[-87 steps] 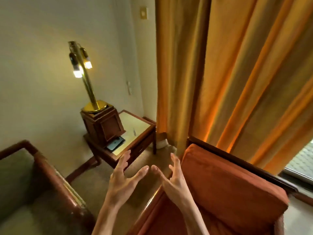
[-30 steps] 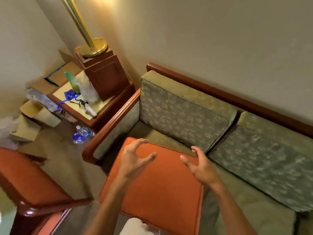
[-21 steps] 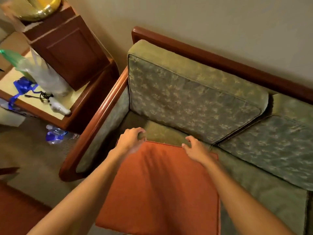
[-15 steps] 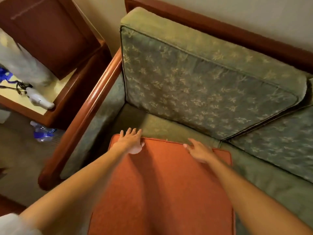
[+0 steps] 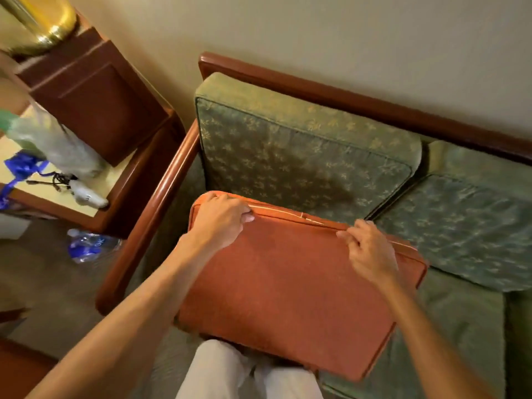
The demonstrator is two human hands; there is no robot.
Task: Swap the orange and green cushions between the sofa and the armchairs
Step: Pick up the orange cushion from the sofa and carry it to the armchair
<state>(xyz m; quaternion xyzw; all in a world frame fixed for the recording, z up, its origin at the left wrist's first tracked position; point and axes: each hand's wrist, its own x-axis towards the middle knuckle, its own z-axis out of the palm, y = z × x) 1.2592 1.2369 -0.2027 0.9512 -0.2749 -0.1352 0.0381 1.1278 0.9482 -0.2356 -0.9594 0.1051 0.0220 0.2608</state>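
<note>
Count, taking the sofa (image 5: pixel 161 208) as the landmark: one orange cushion (image 5: pixel 293 286), two green back cushions, two hands.

The orange cushion sits over the sofa's left seat section, against your legs at the front edge. Its far, zippered edge is lifted off the seat and lies in front of the left green back cushion (image 5: pixel 290 156). The right green back cushion (image 5: pixel 472 214) leans against the sofa's back rail next to the first, clear of the orange one.

Your left hand (image 5: pixel 221 223) is on the orange cushion's far left corner, fingers curled over the zippered edge, gripping it. Your right hand (image 5: pixel 371 251) is on the same edge nearer the sofa's middle, fingertips bent down onto the seam; it pinches or holds the edge, though the finger ends are partly hidden. Most of the cushion lies on your side of both hands, between your forearms.

Left of the sofa's wooden armrest: one side table (image 5: pixel 135 180). On it, a dark wooden box (image 5: pixel 95 105) with a brass lamp base (image 5: pixel 43 21) on top, a clear plastic bag (image 5: pixel 54 142), a blue ribbon (image 5: pixel 23 168), and a small white object (image 5: pixel 89 194) too blurred to identify. One plastic water bottle (image 5: pixel 89 246) lies on the carpet between the table and the sofa's armrest.
</note>
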